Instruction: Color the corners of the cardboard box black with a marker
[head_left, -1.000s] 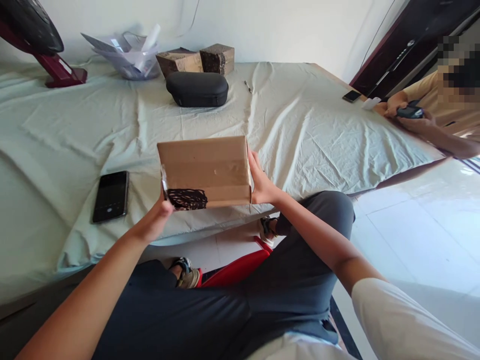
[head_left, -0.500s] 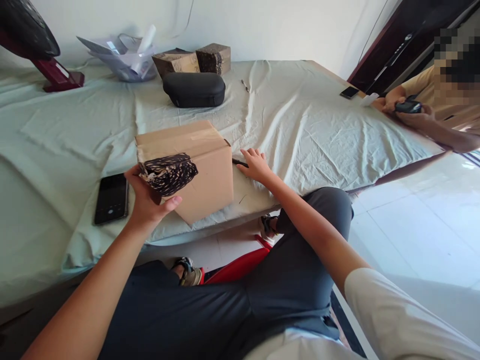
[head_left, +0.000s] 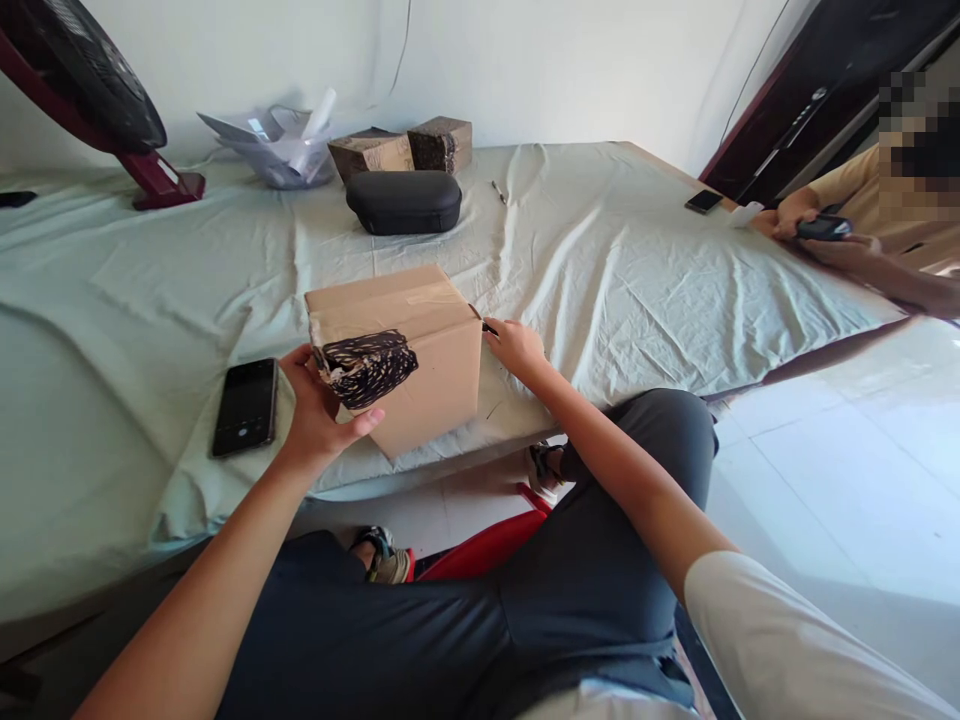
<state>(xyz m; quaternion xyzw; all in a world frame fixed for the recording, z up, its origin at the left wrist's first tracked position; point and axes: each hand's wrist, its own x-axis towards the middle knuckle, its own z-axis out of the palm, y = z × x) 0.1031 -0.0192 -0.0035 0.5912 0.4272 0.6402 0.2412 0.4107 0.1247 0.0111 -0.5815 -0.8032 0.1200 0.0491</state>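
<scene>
A brown cardboard box (head_left: 442, 385) sits near the front edge of the cloth-covered table. Black scribble marks cover a patch on its front left side, where the surface looks torn. My left hand (head_left: 319, 412) grips the box's left end, thumb along the lower front and fingers behind. At the box's right side, my right hand (head_left: 519, 350) pinches a thin black object (head_left: 490, 327); most of it is hidden by the fingers, so its kind is unclear.
A phone (head_left: 245, 408) lies left of the box. Behind are a black case (head_left: 405, 203), two small boxes (head_left: 441, 143), a clear plastic basket (head_left: 289, 172) and a fan (head_left: 169, 185). A pen (head_left: 499, 192) lies farther back. At right, another person's hands (head_left: 832, 243) hold a dark device.
My right hand has gone from lying with fingers spread over the thin black object to closing on it beside the box. My left hand keeps its grip. The view has shifted slightly.
</scene>
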